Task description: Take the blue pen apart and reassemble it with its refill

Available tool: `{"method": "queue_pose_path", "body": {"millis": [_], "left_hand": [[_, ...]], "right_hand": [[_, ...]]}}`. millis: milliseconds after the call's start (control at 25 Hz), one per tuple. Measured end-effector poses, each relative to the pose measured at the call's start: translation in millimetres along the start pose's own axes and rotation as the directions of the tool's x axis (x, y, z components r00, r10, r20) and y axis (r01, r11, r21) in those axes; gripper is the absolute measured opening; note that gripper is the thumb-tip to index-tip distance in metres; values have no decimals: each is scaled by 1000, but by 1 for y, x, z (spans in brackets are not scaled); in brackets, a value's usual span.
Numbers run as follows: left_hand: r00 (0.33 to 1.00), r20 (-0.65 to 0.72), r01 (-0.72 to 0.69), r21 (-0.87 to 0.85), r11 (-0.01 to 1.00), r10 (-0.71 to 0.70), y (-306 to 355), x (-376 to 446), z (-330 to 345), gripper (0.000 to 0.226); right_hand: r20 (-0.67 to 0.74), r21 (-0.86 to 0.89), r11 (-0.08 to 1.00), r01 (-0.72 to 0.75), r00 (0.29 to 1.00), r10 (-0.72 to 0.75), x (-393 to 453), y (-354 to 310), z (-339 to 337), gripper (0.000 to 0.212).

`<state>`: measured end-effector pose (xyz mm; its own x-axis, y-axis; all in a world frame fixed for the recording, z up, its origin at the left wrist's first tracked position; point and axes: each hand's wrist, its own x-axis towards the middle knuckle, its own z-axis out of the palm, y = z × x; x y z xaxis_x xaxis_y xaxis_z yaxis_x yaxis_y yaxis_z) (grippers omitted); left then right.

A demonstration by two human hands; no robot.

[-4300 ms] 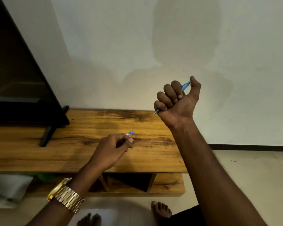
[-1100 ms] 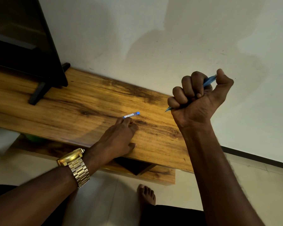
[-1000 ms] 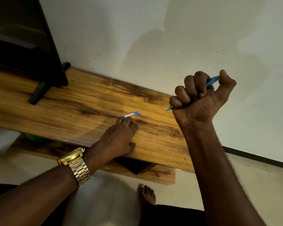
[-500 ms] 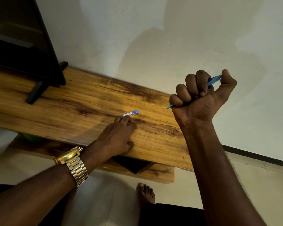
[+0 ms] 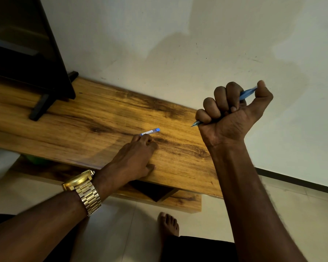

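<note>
My right hand (image 5: 233, 118) is raised in a fist above the right end of the wooden table (image 5: 83, 133), shut on the blue pen barrel (image 5: 247, 93). The barrel's pointed tip sticks out below my little finger, and its upper end rests against my thumb. A short white piece with a blue end, apparently the refill (image 5: 151, 131), lies on the table top. My left hand (image 5: 134, 157) rests palm down on the table with its fingertips touching the near end of that piece. The thumb is spread apart from the fingers.
A black TV with its stand foot (image 5: 40, 106) occupies the table's left end. The wall runs right behind the table. Under the top is a lower shelf (image 5: 178, 202). My bare foot (image 5: 169, 225) is on the tiled floor, and a gold watch (image 5: 83, 190) is on my left wrist.
My left hand came down from holding the small piece in the air to lying flat on the table with the piece on the wood. My right fist has stayed raised.
</note>
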<state>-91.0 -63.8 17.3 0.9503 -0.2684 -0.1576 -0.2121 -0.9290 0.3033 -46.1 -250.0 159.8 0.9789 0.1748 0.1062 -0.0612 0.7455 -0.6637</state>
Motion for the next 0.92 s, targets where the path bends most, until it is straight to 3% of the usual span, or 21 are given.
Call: {"method": "queue_pose_path", "body": {"millis": [920], "left_hand": [[1000,19,-4,26,1000,4,1,1,1,75]], "right_hand": [[11,-29,999,-40,999,40,-1,9,7,62]]}}
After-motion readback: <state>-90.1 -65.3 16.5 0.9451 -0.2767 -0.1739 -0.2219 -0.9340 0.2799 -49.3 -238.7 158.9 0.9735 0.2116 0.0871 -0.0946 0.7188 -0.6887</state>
